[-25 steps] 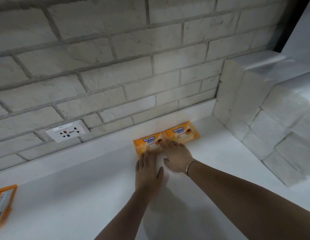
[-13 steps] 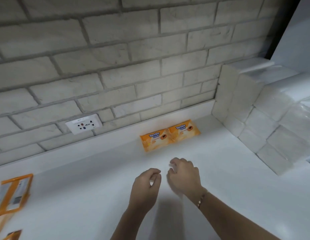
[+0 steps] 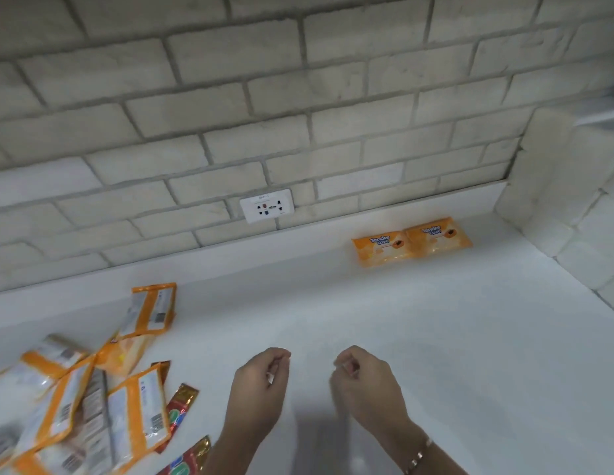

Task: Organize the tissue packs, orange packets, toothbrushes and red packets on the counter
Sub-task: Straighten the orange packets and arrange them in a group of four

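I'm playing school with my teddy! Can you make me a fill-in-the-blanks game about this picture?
1. The two tidy orange packets lie side by side against the ____.
2. Both hands, left hand and right hand, are holding ____.
3. The messy pile of orange packets is on the person's ____ side.
4. The wall socket is coloured ____.

Missing words: wall; nothing; left; white

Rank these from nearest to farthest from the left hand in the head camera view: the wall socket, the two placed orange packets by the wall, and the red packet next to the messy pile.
From the left hand:
1. Red packet, just to its left at the pile's edge.
2. Wall socket, straight ahead on the brick wall.
3. Two placed orange packets, ahead and to the right, against the backsplash.
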